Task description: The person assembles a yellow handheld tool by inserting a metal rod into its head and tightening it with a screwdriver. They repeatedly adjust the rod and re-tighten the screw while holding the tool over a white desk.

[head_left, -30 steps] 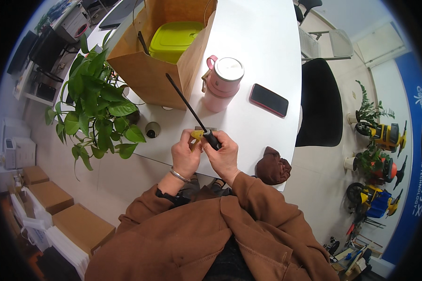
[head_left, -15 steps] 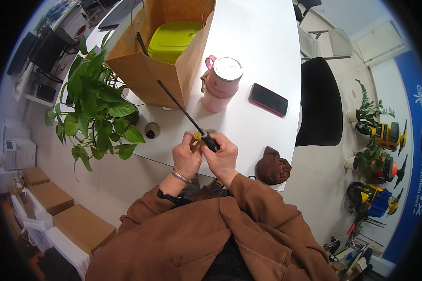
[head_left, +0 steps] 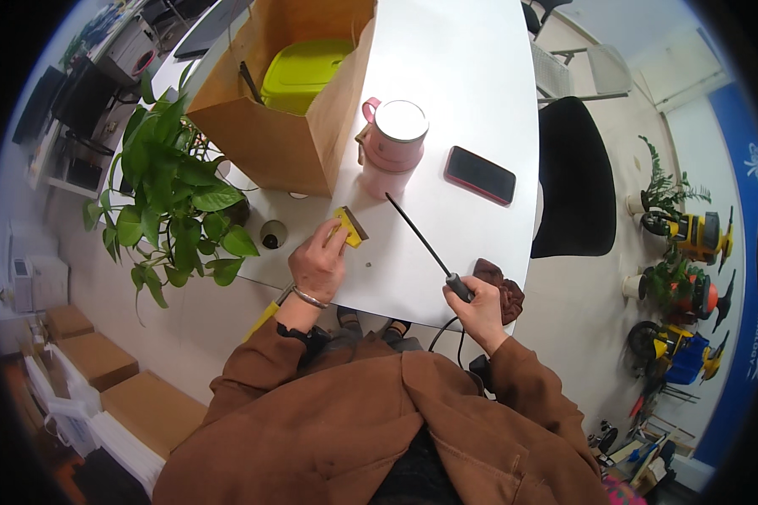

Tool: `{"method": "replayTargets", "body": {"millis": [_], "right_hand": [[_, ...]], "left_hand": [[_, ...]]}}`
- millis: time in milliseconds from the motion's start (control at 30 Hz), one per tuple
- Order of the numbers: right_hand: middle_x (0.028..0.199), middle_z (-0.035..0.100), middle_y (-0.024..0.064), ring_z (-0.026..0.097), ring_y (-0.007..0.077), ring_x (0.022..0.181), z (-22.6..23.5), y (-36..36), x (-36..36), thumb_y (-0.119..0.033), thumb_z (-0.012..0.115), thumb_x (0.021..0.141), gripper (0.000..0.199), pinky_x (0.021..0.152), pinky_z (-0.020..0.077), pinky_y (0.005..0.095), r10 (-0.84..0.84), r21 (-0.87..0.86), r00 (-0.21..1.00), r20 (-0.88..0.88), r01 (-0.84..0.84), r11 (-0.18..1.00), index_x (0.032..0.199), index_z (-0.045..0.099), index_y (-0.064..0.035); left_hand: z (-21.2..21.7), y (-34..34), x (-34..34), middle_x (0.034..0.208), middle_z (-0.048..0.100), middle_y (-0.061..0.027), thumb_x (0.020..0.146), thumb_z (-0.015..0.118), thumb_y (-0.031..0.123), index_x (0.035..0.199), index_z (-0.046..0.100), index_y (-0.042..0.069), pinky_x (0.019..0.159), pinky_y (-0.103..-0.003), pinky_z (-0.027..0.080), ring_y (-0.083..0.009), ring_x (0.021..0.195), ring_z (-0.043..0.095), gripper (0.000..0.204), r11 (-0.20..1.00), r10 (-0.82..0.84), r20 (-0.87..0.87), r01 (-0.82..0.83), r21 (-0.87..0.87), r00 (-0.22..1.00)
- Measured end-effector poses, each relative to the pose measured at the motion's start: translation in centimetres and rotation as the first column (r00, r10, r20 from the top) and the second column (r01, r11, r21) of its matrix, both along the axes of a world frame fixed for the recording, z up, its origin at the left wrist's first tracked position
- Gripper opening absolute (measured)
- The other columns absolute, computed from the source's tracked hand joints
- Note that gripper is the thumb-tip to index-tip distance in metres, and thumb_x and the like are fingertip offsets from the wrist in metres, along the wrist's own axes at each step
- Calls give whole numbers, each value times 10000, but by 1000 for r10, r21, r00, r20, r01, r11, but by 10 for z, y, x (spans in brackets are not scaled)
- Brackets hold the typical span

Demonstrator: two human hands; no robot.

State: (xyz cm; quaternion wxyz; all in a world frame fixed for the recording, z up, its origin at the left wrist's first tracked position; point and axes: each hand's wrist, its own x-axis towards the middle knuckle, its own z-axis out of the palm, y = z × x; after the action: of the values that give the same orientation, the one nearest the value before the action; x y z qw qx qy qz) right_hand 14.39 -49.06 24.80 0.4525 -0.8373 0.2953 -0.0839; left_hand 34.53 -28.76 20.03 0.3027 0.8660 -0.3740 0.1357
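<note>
My left hand (head_left: 318, 265) is closed on a scraper (head_left: 351, 227), whose yellow head and dark blade point away from me over the table. Below that hand, a metal shaft and a yellow handle (head_left: 265, 320) stick out; the hand hides whether they join the head. In my right hand (head_left: 477, 310), near the table's front right, is a screwdriver (head_left: 429, 242) with a dark handle and long black shaft, its tip toward the pink tumbler (head_left: 393, 156). A tiny grey piece (head_left: 368, 264) lies on the table between my hands.
A paper bag (head_left: 269, 147) with a green-lidded box (head_left: 307, 71) stands at the back left, beside a leafy plant (head_left: 177, 185) and a small round container (head_left: 273, 234). A phone (head_left: 480, 175) lies right of the tumbler. A brown cloth item (head_left: 507, 290) sits behind my right hand.
My hands have parted. The right one has drawn the screwdriver away to the right; the left one has moved left with the scraper, and the tiny grey piece now shows on the table.
</note>
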Motion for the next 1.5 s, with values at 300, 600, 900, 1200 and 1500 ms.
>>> {"method": "replayTargets", "body": {"millis": [300, 600, 900, 1200, 1500], "right_hand": [[569, 506, 26, 450, 71, 536, -15, 0, -37, -156, 716, 839, 184, 499, 387, 278, -100, 163, 995, -23, 103, 981, 806, 665, 17], [569, 502, 16, 450, 68, 541, -19, -3, -41, -156, 715, 847, 189, 500, 383, 274, -97, 202, 995, -9, 97, 975, 804, 661, 20], [584, 515, 13, 457, 70, 548, -19, -6, -42, -153, 716, 847, 187, 508, 390, 273, -69, 230, 997, -33, 74, 970, 809, 662, 22], [590, 522, 19, 459, 68, 553, -15, -8, -42, -150, 710, 848, 187, 511, 392, 271, -46, 193, 998, -43, 54, 980, 806, 658, 25], [659, 589, 49, 541, 125, 621, 7, -19, -40, -191, 683, 850, 234, 589, 453, 300, 165, 157, 980, -116, -146, 977, 897, 663, 37]], "left_hand": [[-35, -7, -1, 1206, 602, -24, 675, 769, 26, 967, 608, 121, 696, -381, 543, -280, 876, 669, 347, 999, 38, -217, -33, 27, 975], [-32, -11, -4, 1218, 598, -29, 711, 707, -67, 949, 634, 97, 638, -350, 536, -243, 730, 664, 298, 974, -124, -222, 76, -214, 967], [-37, -13, -11, 1171, 646, -32, 710, 696, -85, 881, 690, 97, 604, -330, 539, -220, 676, 676, 250, 967, -119, -239, 58, -250, 964], [-30, -15, -8, 1171, 652, -44, 713, 683, -95, 908, 683, 92, 631, -331, 555, -236, 736, 692, 270, 970, -105, -186, 59, -235, 977], [-25, -14, 0, 1222, 656, -61, 781, 643, -98, 1016, 647, 76, 668, -290, 564, -197, 777, 713, 293, 930, -127, -478, -63, -361, 869]]}}
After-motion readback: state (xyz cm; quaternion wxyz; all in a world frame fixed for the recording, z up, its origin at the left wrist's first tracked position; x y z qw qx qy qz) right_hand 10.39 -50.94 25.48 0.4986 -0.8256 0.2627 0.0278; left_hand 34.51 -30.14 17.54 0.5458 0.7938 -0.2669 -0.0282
